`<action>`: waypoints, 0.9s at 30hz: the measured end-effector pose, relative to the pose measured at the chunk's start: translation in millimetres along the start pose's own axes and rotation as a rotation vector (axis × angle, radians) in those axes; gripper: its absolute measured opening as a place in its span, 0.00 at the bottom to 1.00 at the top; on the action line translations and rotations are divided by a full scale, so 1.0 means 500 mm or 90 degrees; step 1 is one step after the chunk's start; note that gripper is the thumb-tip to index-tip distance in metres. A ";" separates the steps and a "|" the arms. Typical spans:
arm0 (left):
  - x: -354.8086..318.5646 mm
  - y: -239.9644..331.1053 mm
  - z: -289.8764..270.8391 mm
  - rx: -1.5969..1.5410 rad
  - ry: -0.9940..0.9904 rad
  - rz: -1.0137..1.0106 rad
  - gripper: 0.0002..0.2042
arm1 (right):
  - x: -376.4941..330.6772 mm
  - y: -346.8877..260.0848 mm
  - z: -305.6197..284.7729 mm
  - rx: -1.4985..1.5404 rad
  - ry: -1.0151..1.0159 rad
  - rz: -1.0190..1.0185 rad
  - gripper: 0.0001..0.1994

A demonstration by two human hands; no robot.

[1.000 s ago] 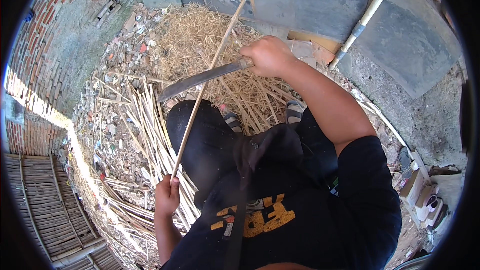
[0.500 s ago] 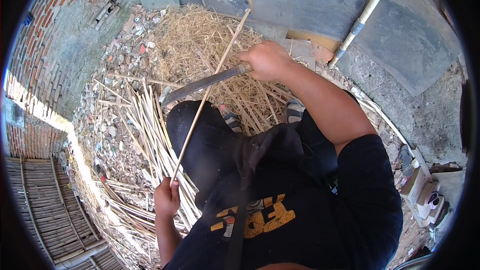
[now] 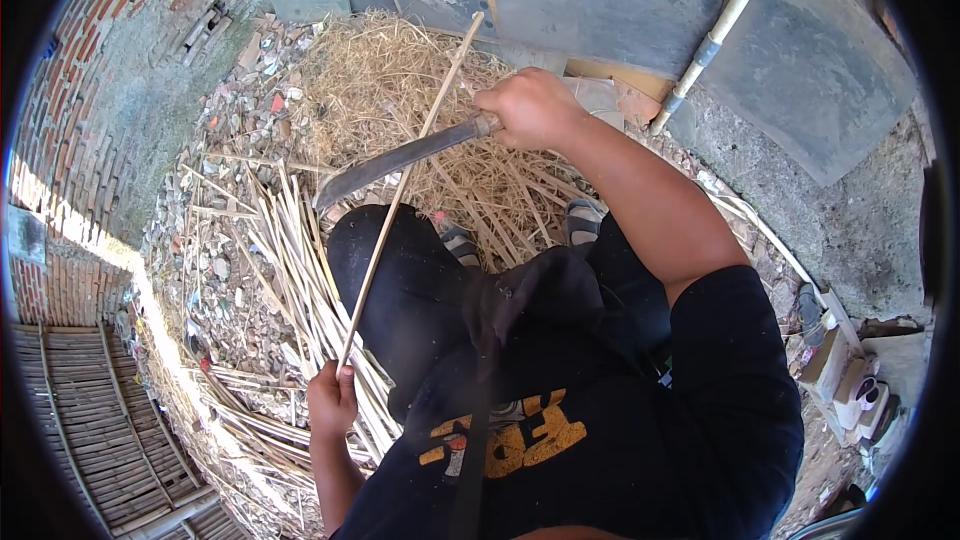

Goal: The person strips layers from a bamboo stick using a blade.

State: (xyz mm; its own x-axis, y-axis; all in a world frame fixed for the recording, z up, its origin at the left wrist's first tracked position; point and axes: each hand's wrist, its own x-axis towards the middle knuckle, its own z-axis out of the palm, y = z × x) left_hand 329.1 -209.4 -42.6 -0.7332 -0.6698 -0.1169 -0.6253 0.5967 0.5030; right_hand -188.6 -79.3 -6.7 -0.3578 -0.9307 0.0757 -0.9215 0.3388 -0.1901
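Note:
My left hand (image 3: 331, 401) is closed round the lower end of a long, thin bamboo strip (image 3: 378, 250). The strip slants up and away to the right, past my bent knee. Farther out, my right hand (image 3: 530, 110) grips the handle of a machete (image 3: 400, 157). Its dark blade points left and crosses the strip; I cannot tell whether the two touch. Beside my left knee lies a loose bundle of similar pale strips (image 3: 297, 260). A heap of curly shavings (image 3: 375, 80) spreads on the ground beyond the blade.
Rubble (image 3: 215, 250) covers the ground at the left, below a brick wall (image 3: 110, 70). Grey panels (image 3: 630, 5) stand at the back, with a pale pipe (image 3: 715, 40) leaning there. A woven bamboo panel (image 3: 90, 410) is at the lower left. Several pale blocks (image 3: 845, 385) sit at the right.
The view has shifted slightly. Both hands keep their grips, and the blade and strip hold nearly the same crossing, with the blade slightly higher along the strip.

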 end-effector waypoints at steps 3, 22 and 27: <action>0.001 -0.023 -0.010 -0.021 -0.023 0.009 0.22 | 0.017 0.105 0.052 0.131 0.046 0.110 0.12; 0.006 -0.017 -0.004 0.181 0.069 0.006 0.15 | 0.017 0.112 0.030 0.128 0.137 0.215 0.10; -0.004 -0.022 0.002 0.182 0.089 0.028 0.14 | 0.002 0.018 -0.025 0.036 -0.016 0.103 0.17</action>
State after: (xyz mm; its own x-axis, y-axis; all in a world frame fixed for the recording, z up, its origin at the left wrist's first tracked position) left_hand 337.4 -214.1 -48.8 -0.7301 -0.6827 0.0282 -0.6577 0.7134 0.2420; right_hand -199.1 -75.2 4.0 -0.4963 -0.8680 0.0157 -0.8419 0.4768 -0.2528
